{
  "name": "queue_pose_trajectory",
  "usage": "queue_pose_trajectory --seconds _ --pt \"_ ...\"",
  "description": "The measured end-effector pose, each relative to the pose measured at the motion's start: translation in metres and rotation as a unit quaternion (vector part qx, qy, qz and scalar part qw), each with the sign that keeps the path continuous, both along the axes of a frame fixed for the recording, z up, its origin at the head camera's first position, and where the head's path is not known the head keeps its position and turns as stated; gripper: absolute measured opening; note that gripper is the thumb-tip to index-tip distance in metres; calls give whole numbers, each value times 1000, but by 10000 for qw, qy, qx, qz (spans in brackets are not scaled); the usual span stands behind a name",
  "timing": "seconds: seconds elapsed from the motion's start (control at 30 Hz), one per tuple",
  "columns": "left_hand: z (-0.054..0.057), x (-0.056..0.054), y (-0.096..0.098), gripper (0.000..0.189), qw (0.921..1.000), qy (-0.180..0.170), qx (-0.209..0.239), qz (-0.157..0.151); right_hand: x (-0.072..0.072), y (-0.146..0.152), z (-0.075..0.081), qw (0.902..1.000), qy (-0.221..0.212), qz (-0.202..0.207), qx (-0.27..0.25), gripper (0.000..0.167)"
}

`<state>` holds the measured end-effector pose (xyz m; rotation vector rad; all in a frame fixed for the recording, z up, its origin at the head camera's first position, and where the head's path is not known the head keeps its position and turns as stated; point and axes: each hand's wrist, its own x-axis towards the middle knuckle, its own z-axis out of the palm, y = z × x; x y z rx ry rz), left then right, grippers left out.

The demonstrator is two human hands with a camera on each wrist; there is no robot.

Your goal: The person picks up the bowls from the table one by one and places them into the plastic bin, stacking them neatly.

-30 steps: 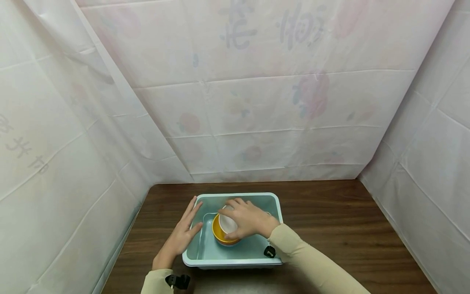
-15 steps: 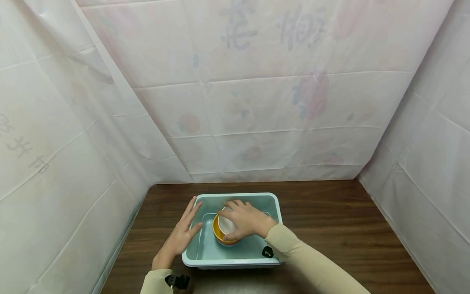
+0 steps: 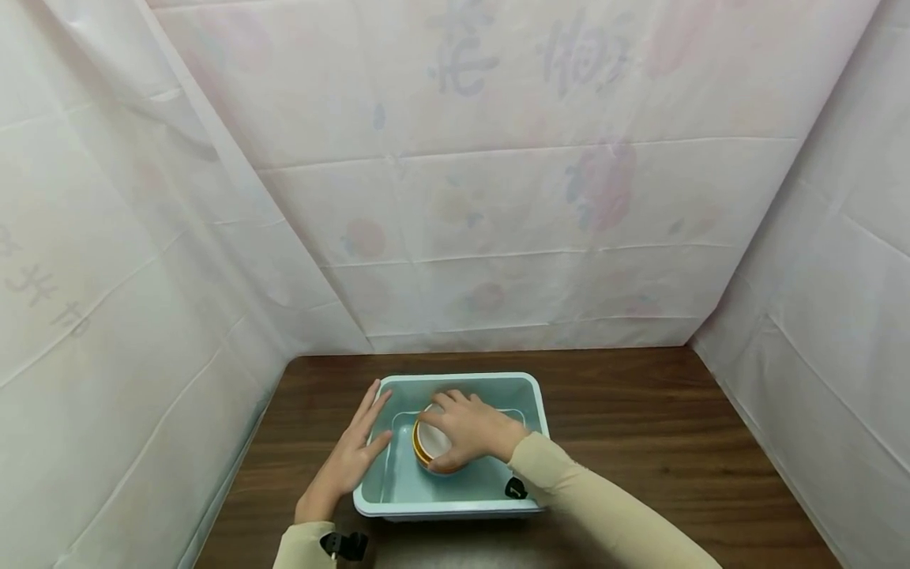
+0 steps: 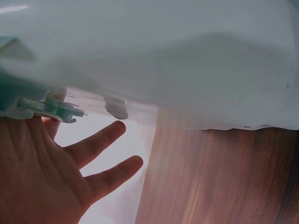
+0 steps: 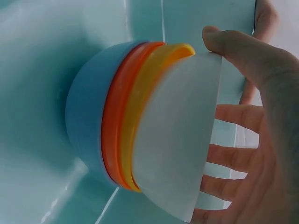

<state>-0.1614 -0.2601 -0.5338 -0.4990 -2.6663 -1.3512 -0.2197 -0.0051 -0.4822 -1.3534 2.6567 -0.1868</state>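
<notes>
My right hand grips a white bowl by its rim, thumb on one side and fingers on the other. In the right wrist view, the white bowl sits tilted partway inside a yellow bowl. That one is nested in an orange bowl, with a blue bowl outermost. The stack stands on the floor of a light-blue plastic basin. At the basin's left side, my left hand rests against the rim with straight, spread fingers.
The basin stands on a dark wooden table. White printed sheets hang behind the table and on both sides. Black wrist cameras are strapped on the left and right wrists.
My right hand has moved slightly left and lowered the white bowl deeper into the yellow one, so less yellow shows. The left hand stays at the rim.
</notes>
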Motion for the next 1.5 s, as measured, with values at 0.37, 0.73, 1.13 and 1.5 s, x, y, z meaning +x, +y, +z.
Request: queue_pose_trajectory --seconds 0.37,0.73,1.13,1.5 --pt "0 1 1 63 10000 -60 -22 -7 1 -5 -10 9996 -4 93 259 79" --pt "6 0 1 64 10000 -93 -24 8 -1 -8 -10 9985 308 83 435 83" --pt "2 1 1 63 9999 -129 4 25 -1 -6 -12 9979 402 10 499 87" --pt "2 2 2 63 10000 -95 -14 20 -2 -5 -14 9995 33 -40 324 85"
